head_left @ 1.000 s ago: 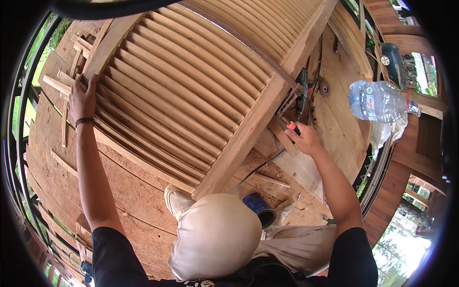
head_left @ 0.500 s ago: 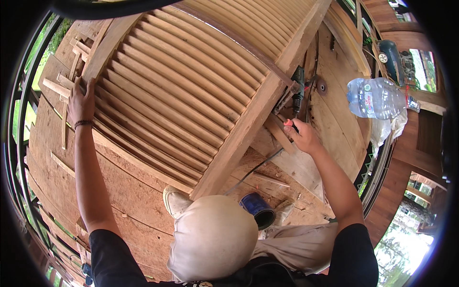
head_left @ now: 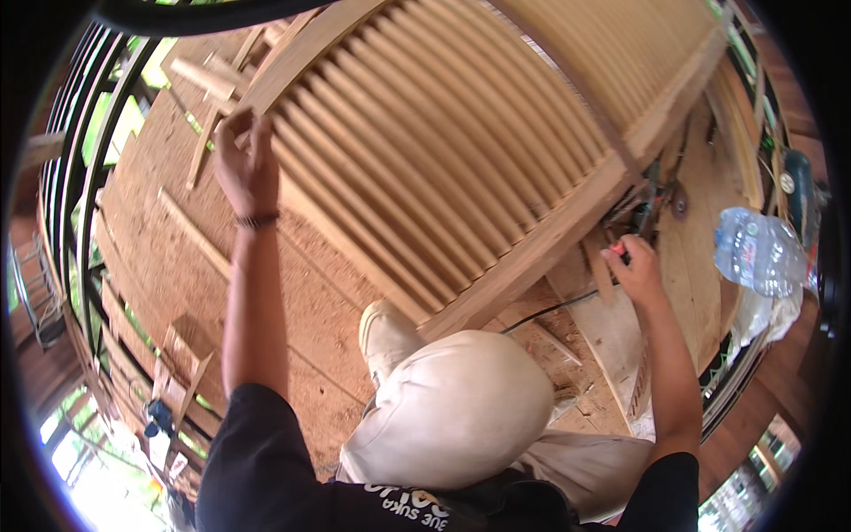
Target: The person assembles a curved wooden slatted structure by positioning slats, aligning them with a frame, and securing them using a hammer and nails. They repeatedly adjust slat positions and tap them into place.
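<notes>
A large louvered wooden panel (head_left: pixel 425 168), with many parallel slats inside a thick frame, lies across the work floor. My left hand (head_left: pixel 245 168) is at the panel's left corner, fingers loosely bent and apart, slightly blurred. Nothing shows in it; contact with the frame is unclear. A long metal bar (head_left: pixel 567 75) crosses the panel and ends past the right frame rail (head_left: pixel 550 239). Near that end, my right hand (head_left: pixel 636 268) is closed around a small red-and-black handle (head_left: pixel 617 249). Whether the handle joins the bar is unclear.
Wood offcuts (head_left: pixel 206 78) lie beyond my left hand. A dark tool (head_left: pixel 649 197) with a cable sits by the right rail. Further right are a clear plastic bottle (head_left: pixel 761 253) and a dark green cylinder (head_left: pixel 798 182). Sawdust covers the floorboards (head_left: pixel 310 346).
The view has swung, shifting the whole scene in the picture. My left hand's spread fingers have curled and drawn back from the panel corner. My right hand still holds the red-and-black handle.
</notes>
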A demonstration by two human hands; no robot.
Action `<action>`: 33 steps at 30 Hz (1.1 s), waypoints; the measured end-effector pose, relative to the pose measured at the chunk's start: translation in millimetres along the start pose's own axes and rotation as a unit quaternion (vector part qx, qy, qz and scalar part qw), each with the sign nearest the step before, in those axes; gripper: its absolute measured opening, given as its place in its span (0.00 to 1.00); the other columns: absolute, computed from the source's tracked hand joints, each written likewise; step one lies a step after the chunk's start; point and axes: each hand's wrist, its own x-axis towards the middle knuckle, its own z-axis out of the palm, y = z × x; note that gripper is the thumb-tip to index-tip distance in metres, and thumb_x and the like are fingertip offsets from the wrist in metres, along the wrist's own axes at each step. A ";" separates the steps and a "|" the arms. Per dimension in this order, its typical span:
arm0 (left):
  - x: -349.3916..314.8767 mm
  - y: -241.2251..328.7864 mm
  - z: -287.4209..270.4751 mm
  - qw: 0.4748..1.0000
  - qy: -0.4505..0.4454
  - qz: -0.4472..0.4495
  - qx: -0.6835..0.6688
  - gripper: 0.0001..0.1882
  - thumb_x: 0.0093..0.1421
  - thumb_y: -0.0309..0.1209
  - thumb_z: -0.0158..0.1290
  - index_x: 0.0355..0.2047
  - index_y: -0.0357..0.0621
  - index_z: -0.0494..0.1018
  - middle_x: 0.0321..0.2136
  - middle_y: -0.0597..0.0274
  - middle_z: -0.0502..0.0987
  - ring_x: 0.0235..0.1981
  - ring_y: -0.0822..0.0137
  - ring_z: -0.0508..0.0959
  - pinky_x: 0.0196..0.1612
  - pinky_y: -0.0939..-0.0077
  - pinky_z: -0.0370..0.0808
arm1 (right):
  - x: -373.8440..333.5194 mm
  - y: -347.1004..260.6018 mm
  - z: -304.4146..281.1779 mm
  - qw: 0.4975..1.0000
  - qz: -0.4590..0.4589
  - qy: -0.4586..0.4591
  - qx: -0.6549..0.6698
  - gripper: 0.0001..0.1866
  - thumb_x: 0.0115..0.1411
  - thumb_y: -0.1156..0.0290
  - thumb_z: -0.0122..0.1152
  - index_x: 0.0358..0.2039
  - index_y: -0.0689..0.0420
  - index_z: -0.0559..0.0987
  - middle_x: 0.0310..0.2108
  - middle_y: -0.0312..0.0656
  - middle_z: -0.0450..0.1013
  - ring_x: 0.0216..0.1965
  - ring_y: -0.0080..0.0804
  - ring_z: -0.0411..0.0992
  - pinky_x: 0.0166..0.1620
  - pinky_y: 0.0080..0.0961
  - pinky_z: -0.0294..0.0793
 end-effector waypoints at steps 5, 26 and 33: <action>-158.5 18.4 -36.9 0.881 -0.078 -0.372 -0.281 0.25 0.65 0.41 0.56 0.54 0.35 0.68 0.44 0.54 0.76 0.46 0.64 0.76 0.50 0.67 0.74 | 8.2 -6.9 1.1 0.999 -0.019 0.030 -0.007 0.24 0.58 0.56 0.69 0.42 0.64 0.76 0.37 0.54 0.76 0.38 0.50 0.75 0.44 0.38 0.73; -243.7 40.8 -58.2 0.758 -0.298 -0.484 -0.320 0.16 0.62 0.29 0.60 0.46 0.31 0.72 0.35 0.60 0.81 0.35 0.72 0.80 0.39 0.76 0.78 | 23.8 -44.4 18.3 0.990 0.109 0.068 0.063 0.31 0.63 0.46 0.63 0.41 0.67 0.72 0.32 0.55 0.73 0.32 0.35 0.68 0.41 0.31 0.71; -244.1 40.5 -61.6 0.795 -0.314 -0.443 -0.270 0.15 0.62 0.28 0.60 0.45 0.33 0.72 0.33 0.63 0.79 0.33 0.74 0.78 0.36 0.78 0.77 | 24.3 -52.3 13.4 0.991 0.103 0.042 0.075 0.30 0.63 0.46 0.63 0.39 0.67 0.72 0.31 0.55 0.72 0.33 0.40 0.68 0.44 0.33 0.71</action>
